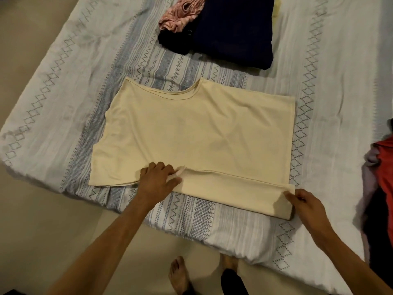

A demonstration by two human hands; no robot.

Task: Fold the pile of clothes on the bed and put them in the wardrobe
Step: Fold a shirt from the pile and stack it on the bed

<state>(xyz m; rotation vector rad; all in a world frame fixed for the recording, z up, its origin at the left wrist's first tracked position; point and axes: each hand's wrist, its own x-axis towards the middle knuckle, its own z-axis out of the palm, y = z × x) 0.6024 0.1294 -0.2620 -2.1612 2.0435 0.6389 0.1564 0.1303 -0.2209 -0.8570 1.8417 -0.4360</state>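
While the right hand (306, 204) is pinching the near right corner of the cream top (191, 133) between thumb and curled fingers (292, 196), the left hand (158, 177) is lying on the fabric near the middle of the near edge, its fingers gathering a small tuck of cloth. Judging by its fine wrinkles, the top is looking thin, light and limp, so it is likely calling for a grip at corners and folded edges. It is lying flat on the bed (329, 81), neckline away, with folded dark clothes (234, 28) beyond it.

Home bedroom; bed (63, 86); clothes (231, 28)
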